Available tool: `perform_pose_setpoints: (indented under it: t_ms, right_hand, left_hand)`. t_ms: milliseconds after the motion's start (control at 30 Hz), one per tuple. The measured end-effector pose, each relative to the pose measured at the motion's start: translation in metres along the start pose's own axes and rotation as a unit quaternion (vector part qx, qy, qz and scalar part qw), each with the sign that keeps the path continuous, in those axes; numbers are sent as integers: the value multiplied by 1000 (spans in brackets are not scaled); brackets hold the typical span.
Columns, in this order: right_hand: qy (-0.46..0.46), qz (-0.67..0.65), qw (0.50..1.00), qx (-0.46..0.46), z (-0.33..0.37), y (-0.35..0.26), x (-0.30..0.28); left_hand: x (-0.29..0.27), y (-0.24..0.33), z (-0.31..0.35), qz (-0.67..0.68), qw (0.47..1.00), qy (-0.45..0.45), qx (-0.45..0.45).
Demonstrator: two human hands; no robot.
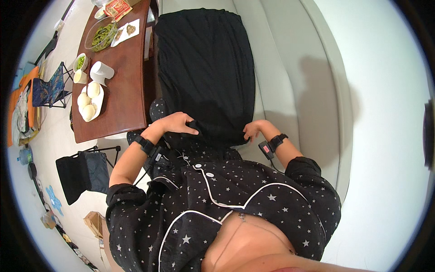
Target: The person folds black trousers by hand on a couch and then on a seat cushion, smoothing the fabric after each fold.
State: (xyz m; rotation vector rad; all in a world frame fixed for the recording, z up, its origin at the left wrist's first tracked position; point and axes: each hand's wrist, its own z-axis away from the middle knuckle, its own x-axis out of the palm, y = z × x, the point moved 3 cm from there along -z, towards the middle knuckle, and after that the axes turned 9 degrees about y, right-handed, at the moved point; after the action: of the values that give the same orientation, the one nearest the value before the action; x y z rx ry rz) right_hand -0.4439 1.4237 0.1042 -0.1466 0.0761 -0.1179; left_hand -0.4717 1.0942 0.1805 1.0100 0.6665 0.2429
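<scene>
A large piece of black cloth (206, 63) lies spread out lengthwise on the sofa in front of me, mostly flat with light creases. It could be a garment, but its kind cannot be made out. My left hand (179, 123) pinches its near edge at the left, where the fabric bunches a little under the fingers. At the near right corner, my right hand (253, 130) is closed on the same edge. Both wrists wear black straps with small devices, a cable running from each.
The pale sofa (272, 59) stretches away beneath the cloth. On the left, a brown wooden table (120, 106) carries a plate of buns (89, 100), paper cups (101, 71) and a glass bowl of green pods (102, 35). Folding chairs (84, 177) stand beyond it.
</scene>
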Motion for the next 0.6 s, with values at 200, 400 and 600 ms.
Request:
perform_pose_setpoints:
  t_ms: [200,400,600]
  right_hand:
    - [103,-18,983,-153,-41,11,-36]
    - [367,-117,904,-186,-54,-15,-121]
    - [587,-128,786,-147,-75,-26,-206]
  left_hand:
    - [-6,-8,-7,-26,994,-66,-80]
    - [-10,-1,-7,-52,996,-50,-57]
    - [-32,-43,-48,-63,980,186,-31]
